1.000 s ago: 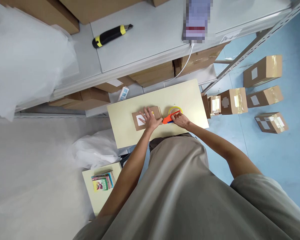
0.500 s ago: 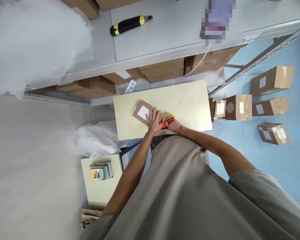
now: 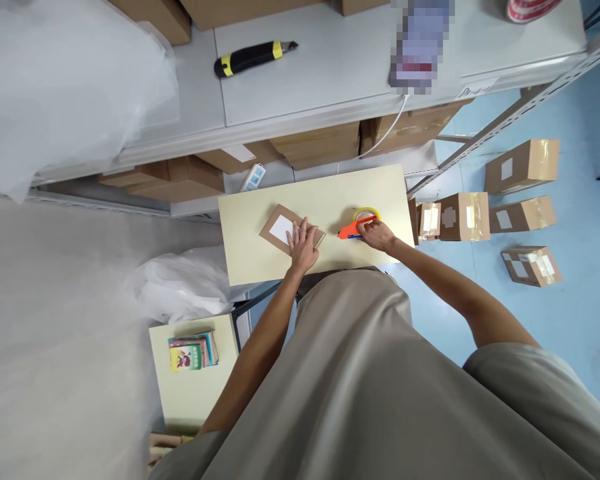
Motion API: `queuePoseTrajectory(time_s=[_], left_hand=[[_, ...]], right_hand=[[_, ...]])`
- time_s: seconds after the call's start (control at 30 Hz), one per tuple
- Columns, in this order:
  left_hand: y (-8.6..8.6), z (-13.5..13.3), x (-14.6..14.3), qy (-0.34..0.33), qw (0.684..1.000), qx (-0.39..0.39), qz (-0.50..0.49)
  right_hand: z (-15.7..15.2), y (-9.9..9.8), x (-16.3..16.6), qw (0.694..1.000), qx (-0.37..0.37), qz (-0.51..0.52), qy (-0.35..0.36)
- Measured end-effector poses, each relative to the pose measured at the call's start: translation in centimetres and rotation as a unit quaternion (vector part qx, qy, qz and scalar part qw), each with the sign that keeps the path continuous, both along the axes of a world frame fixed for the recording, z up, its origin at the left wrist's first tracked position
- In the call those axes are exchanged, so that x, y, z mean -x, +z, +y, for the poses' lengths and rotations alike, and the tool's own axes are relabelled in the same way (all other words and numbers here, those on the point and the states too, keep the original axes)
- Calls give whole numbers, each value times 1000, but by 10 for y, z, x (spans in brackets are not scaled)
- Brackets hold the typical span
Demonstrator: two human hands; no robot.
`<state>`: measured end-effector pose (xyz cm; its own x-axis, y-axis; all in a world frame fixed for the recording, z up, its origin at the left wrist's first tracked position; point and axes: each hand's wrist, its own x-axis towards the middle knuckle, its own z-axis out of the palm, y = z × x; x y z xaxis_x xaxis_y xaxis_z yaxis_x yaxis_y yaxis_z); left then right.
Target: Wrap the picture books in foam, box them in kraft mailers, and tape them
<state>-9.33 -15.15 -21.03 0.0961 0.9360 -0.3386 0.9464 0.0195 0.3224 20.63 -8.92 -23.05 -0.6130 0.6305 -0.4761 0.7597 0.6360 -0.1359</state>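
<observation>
A flat brown cardboard parcel [image 3: 274, 239] with a white label [image 3: 283, 229] lies tilted on the cream tabletop [image 3: 245, 260]. My left hand [image 3: 303, 249] rests on its right part, fingers spread across the cardboard and the label's edge. To the right, apart from the parcel, my right hand [image 3: 377, 235] is closed round an orange-red tape dispenser [image 3: 349, 230] with a yellow-rimmed roll of tape [image 3: 368, 213]. The dispenser's nose points left toward the parcel. My right fingers cover part of its handle.
Beyond the tabletop, a grey shelf [image 3: 320, 87] holds a black-and-yellow utility knife [image 3: 253, 59] and a phone [image 3: 423, 47], blurred out, on a white cable. Several cardboard boxes [image 3: 464, 217] stand on the blue floor at right. Books [image 3: 193, 352] lie on a lower-left table.
My right hand has moved right with the tape dispenser, away from the parcel's edge. My left hand stays on the parcel. The whole view has shifted slightly.
</observation>
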Motion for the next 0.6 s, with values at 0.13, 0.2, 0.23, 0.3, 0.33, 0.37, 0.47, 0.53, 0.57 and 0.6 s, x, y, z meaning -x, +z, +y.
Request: queuePoseTrajectory(time_s=[0.13, 0.2, 0.23, 0.3, 0.33, 0.37, 0.47, 0.53, 0.57, 0.6], left_hand=[[7, 0, -3, 0, 1000, 8, 2], [10, -1, -4, -3, 1000, 8, 2], [10, -1, -5, -5, 1000, 8, 2], [10, -1, -5, -4, 1000, 5, 1], [9, -2, -4, -2, 1000, 2, 0], [7, -2, -4, 0, 1000, -1, -2], [2, -2, -3, 0, 1000, -8, -6], [0, -2, -2, -1, 1000, -13, -2], [0, -2, -2, -1, 1000, -16, 1], [0, -2, -2, -1, 1000, -18, 3]], right_hand=[[15, 10, 34, 999, 17, -2, -39], [20, 13, 47, 999, 15, -3, -44], [23, 14, 52, 999, 14, -1, -43], [26, 16, 58, 999, 19, 1, -40], [28, 17, 60, 999, 23, 1, -38], [29, 18, 62, 999, 28, 0, -38], [30, 22, 69, 998, 40, -8, -43], [29, 25, 75, 998, 42, -12, -47], [28, 26, 77, 998, 42, -12, -50], [27, 26, 79, 998, 43, -12, -54]])
